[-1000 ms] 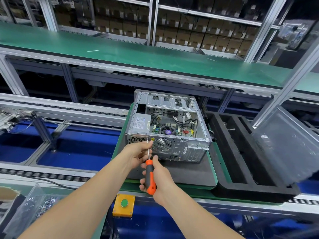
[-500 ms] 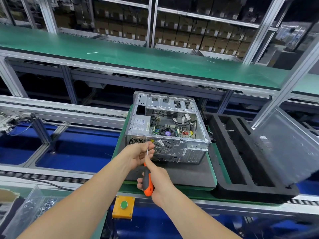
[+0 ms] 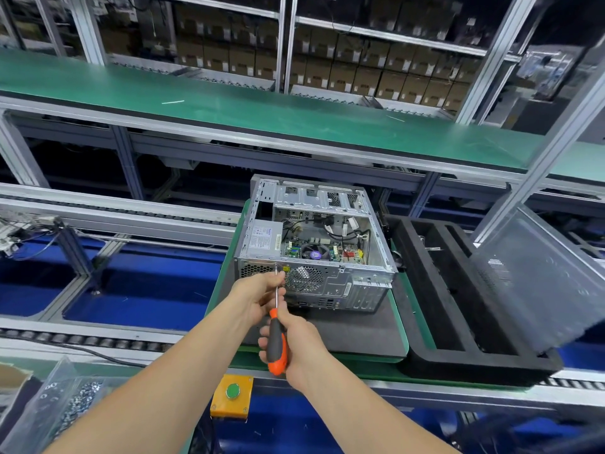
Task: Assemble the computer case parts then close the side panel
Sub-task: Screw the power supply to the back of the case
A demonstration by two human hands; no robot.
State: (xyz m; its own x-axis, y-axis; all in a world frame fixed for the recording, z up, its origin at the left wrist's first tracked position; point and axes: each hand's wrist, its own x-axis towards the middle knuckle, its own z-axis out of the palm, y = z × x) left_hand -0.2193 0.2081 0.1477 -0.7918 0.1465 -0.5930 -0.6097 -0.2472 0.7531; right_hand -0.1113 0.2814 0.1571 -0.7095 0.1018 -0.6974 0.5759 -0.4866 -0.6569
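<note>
The right hand (image 3: 302,344) grips the screwdriver (image 3: 276,342) handle; the left hand (image 3: 255,290) pinches its shaft, steadying the tip against the computer case (image 3: 330,283). The side panel (image 3: 530,273) leans aside.

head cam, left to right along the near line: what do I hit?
clear bag of small metal hardware → yellow box with green button → open computer case → black foam tray → grey side panel
</note>
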